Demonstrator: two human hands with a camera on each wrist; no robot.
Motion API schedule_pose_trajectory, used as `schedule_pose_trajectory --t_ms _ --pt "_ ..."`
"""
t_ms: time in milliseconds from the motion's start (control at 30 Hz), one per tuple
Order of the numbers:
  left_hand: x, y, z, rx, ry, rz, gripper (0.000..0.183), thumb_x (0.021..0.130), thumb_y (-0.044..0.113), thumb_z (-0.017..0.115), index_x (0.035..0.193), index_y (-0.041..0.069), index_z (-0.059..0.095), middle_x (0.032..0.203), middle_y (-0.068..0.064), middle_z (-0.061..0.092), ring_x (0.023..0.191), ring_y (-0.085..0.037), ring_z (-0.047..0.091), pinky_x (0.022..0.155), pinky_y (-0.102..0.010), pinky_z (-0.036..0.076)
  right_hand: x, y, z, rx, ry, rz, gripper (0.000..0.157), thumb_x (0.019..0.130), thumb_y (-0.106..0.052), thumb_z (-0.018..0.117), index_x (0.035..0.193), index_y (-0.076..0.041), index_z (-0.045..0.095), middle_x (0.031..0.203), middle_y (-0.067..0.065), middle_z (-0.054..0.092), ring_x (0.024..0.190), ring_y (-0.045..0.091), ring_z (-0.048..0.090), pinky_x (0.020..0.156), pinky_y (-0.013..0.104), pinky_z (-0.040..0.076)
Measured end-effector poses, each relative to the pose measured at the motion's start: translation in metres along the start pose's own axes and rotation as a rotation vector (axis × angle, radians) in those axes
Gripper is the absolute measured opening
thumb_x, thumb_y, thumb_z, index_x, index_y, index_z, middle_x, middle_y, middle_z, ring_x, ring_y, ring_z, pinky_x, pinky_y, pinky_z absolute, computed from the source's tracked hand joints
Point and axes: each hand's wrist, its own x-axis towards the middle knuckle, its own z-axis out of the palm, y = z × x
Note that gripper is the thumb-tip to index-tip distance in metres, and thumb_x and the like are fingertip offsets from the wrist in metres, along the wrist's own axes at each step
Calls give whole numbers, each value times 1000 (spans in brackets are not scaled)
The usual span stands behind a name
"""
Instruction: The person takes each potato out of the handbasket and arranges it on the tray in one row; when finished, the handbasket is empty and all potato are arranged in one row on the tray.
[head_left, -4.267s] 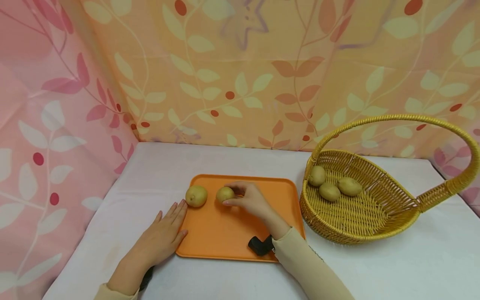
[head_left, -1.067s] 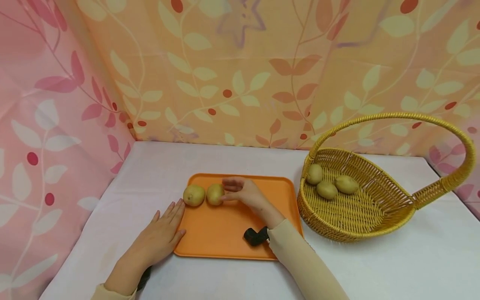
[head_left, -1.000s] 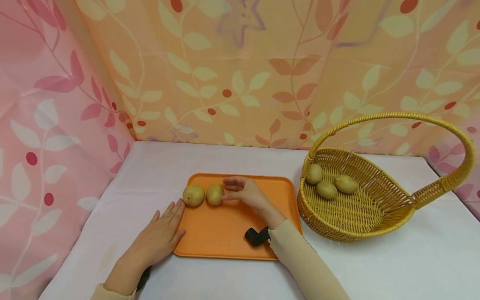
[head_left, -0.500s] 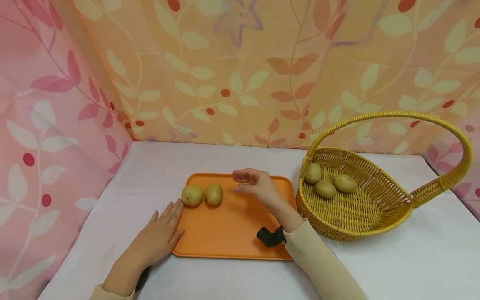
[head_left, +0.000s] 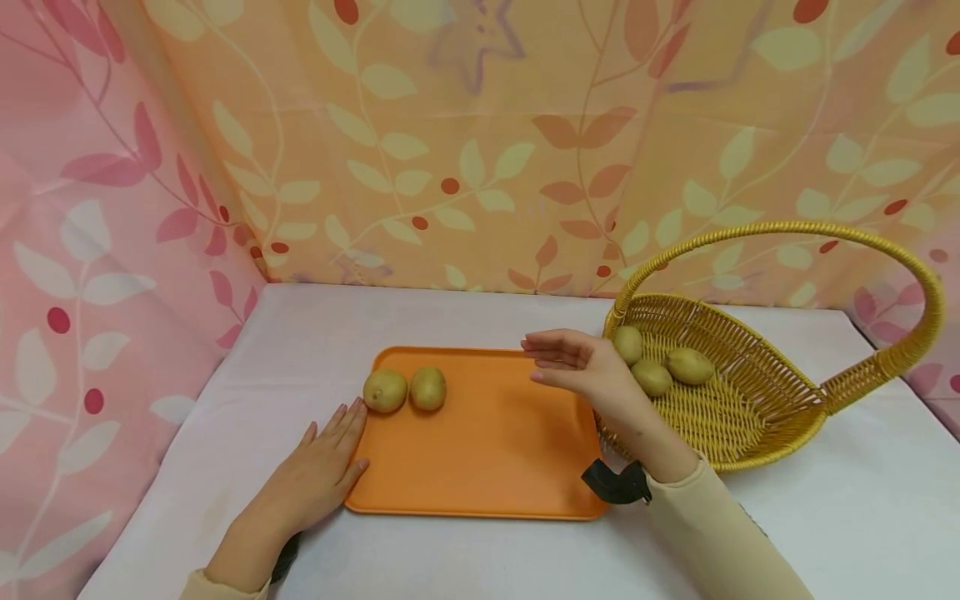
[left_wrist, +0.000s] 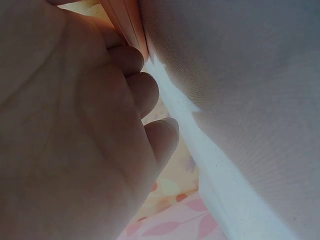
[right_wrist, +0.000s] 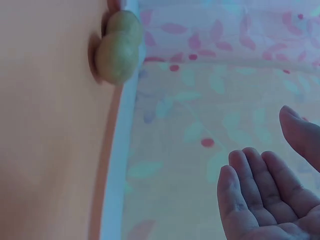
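Observation:
Two yellowish-brown kiwis, a left one (head_left: 385,391) and a right one (head_left: 428,389), sit side by side at the upper left of an orange tray (head_left: 480,467). My left hand (head_left: 318,468) lies with straight fingers along the tray's left edge, its fingertips close to the left kiwi. In the left wrist view, my fingers are at the tray's side wall. My right hand (head_left: 588,371) is raised over the tray's right side, its fingers loosely bent and thumb apart, holding nothing. It partly covers the basket (head_left: 720,433). Three more kiwis (head_left: 690,366) lie inside the basket.
The yellow wicker basket with its tall arched handle (head_left: 795,227) stands right of the tray on a white-covered table (head_left: 480,554). Patterned cloth (head_left: 450,133) hangs behind and at the left. A black wrist strap part (head_left: 617,483) hangs under my right wrist.
My right hand has set a kiwi beside the left one on the tray, let go of it and moved right towards the basket. My left hand has stayed in place.

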Motion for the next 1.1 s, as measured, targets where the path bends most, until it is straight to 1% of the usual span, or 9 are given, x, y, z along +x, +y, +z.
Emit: schedule_pose_trajectory --t_ms 133,267,367,500,700,800,933,1033,1100 --pt "0 0 0 -1 3 3 63 95 24 55 144 -6 30 150 -20 29 137 -37 27 105 -62 23 -12 -4 -17 -19 27 -30 46 83 4 67 126 10 53 120 11 63 107 18 62 88 31 50" --pt "1 0 0 0 2 5 63 96 24 55 145 -6 29 150 -19 28 137 -37 27 105 -62 23 -24 -9 -31 -45 56 -50 44 83 2 69 124 8 55 115 4 65 104 18 64 86 31 51" --pt "2 0 0 2 1 5 63 96 23 54 145 -6 29 150 -19 28 137 -37 27 105 -62 23 -31 -11 -41 -53 71 -56 43 83 2 69 124 7 56 115 3 66 104 17 63 86 29 51" --pt "2 0 0 1 -1 2 63 96 23 54 144 -6 29 150 -20 28 137 -37 27 105 -62 23 -40 -13 -52 -32 99 -53 42 84 3 67 124 6 56 114 2 66 105 16 63 84 28 52" --pt "2 1 0 -6 -5 -3 62 96 23 55 144 -7 30 150 -20 28 137 -37 27 105 -62 23 -46 -9 -69 2 116 -66 40 84 7 65 123 6 58 113 5 67 102 16 64 81 26 53" --pt "1 1 0 -4 -8 -6 62 96 23 54 144 -7 30 150 -20 28 137 -37 26 105 -62 23 -48 -7 -78 -5 116 -96 38 85 8 63 123 7 57 112 4 67 101 14 65 81 26 53" --pt "1 1 -1 -2 -13 -10 62 96 24 54 145 -6 29 150 -20 28 138 -36 26 105 -62 22 -49 -8 -89 -31 152 -115 36 86 8 63 122 6 59 110 3 68 100 12 64 82 22 52" --pt "0 1 -1 -3 -17 -13 63 96 24 54 145 -6 29 150 -20 27 138 -37 25 105 -62 22 -51 -11 -96 -31 179 -102 35 86 7 63 121 4 60 110 3 68 101 10 64 81 19 51" --pt "0 1 -1 -3 -18 -14 63 96 24 54 145 -6 29 150 -20 28 137 -37 26 105 -62 22 -51 -13 -100 -21 188 -102 35 86 7 63 121 4 60 109 2 68 101 10 64 81 19 51"
